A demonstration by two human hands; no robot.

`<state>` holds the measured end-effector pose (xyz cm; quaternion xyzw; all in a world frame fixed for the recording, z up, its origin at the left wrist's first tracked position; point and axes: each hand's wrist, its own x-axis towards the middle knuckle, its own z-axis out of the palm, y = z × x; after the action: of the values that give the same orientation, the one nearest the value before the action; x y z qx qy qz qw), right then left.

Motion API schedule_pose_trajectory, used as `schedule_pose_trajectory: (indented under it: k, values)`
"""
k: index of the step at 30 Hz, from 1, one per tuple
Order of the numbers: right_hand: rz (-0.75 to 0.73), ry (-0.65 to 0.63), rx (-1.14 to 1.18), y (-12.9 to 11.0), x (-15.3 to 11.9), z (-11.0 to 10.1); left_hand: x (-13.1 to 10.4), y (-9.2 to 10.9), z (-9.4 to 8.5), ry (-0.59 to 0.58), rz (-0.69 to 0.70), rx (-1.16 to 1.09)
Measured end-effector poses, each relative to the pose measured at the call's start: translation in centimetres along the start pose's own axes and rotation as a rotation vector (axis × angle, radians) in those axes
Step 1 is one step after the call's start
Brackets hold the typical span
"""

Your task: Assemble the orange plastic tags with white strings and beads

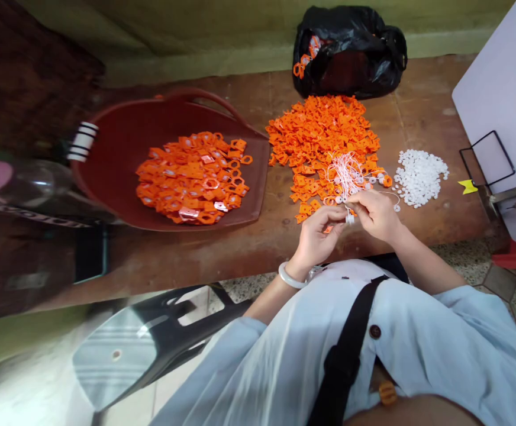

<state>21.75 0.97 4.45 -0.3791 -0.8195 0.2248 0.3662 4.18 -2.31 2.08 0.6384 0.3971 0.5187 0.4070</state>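
Observation:
My left hand (321, 235) and my right hand (376, 216) meet at the table's front edge, fingers closed in a pinch. A bit of a small orange plastic piece (328, 229) shows between the fingers of my left hand. A small white plastic part (350, 219) sits between the two hands, partly hidden by fingertips. My right hand pinches a thin string by it. Just beyond, a bundle of pale pink-and-white strings (345, 171) with small white discs lies on the pile of orange plastic pieces (324, 133).
A dark red basket (107, 154) at left holds many orange pieces. White beads (420, 177) are heaped right of my hands. A black plastic bag (351, 53) stands behind. A phone (91, 253) lies at left; a grey plastic stool (151, 337) is below the wooden table (187, 254).

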Motion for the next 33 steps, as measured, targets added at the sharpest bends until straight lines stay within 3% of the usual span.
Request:
schedule_pose_trajectory:
  k: [4, 7, 13, 16, 21, 26, 33]
  values:
    - [0.103, 0.001, 0.168, 0.9, -1.0, 2.3, -0.4, 0.1, 0.1, 0.090, -0.016, -0.023]
    - [0.141, -0.021, 0.152, 0.5, -2.4, 3.8, -0.5, -0.2, -0.2, 0.143, -0.007, 0.081]
    - [0.071, -0.159, 0.006, -1.0, -3.2, 3.5, -0.3, -0.7, -0.8, 0.114, -0.001, 0.282]
    - [0.032, -0.143, 0.011, -1.4, -3.0, 2.9, 0.0, -0.8, -0.7, 0.041, -0.081, 0.171]
    - [-0.014, -0.075, 0.058, -1.9, -2.9, 2.8, -0.3, -1.0, -0.2, -0.041, -0.258, -0.196]
    - [0.007, -0.073, 0.146, -2.7, -2.9, 2.6, -0.4, -1.1, -0.6, 0.009, -0.390, -0.319]
    - [0.058, -0.123, 0.269, -3.7, -3.1, 1.3, 0.0, -1.0, -1.3, 0.049, -0.426, -0.418]
